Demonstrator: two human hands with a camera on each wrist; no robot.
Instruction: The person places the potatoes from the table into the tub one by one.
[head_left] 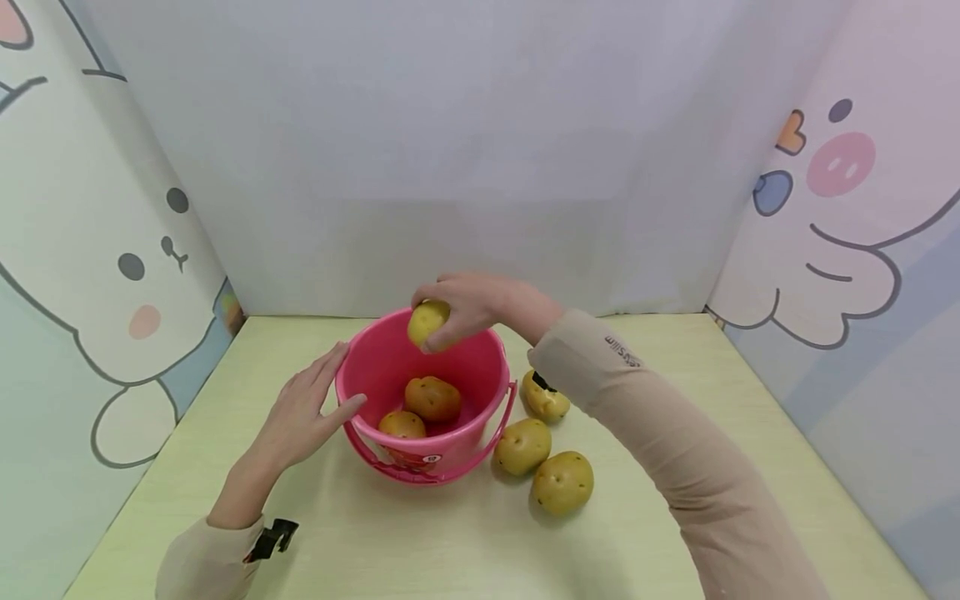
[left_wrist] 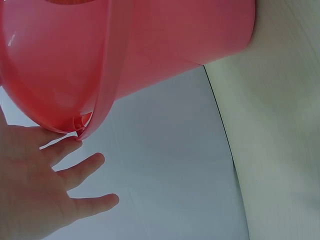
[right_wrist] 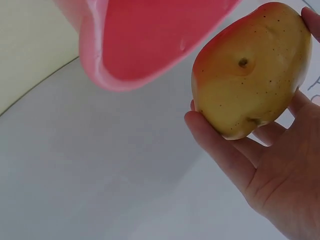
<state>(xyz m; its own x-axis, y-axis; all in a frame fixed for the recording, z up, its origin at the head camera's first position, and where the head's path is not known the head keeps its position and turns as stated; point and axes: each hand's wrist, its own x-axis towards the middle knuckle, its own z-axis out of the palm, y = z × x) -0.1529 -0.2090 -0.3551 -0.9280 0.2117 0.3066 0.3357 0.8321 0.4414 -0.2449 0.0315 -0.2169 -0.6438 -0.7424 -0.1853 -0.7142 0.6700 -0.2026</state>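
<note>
My right hand (head_left: 468, 304) grips a yellow potato (head_left: 429, 323) over the mouth of a pink bucket (head_left: 375, 367). In the right wrist view, fingers and thumb wrap the same potato (right_wrist: 250, 70) near the bucket's rim (right_wrist: 120, 82). Two potatoes lie inside the bucket: one larger potato (head_left: 433, 399) and one partly hidden potato (head_left: 402, 425) behind the front rim. At the bucket's left side, my left hand (head_left: 303, 408) touches the rim with spread fingers. The left wrist view shows that hand (left_wrist: 40, 175) with straight fingers beside the handle's hinge.
Right of the bucket on the pale wooden table (head_left: 337, 542) lie three more potatoes: a rear potato (head_left: 545, 397), a middle potato (head_left: 523, 447) and a front potato (head_left: 562, 483). The bucket's handle (head_left: 450, 475) hangs down in front. A pale wall (head_left: 480, 167) stands behind, with cartoon-printed sides.
</note>
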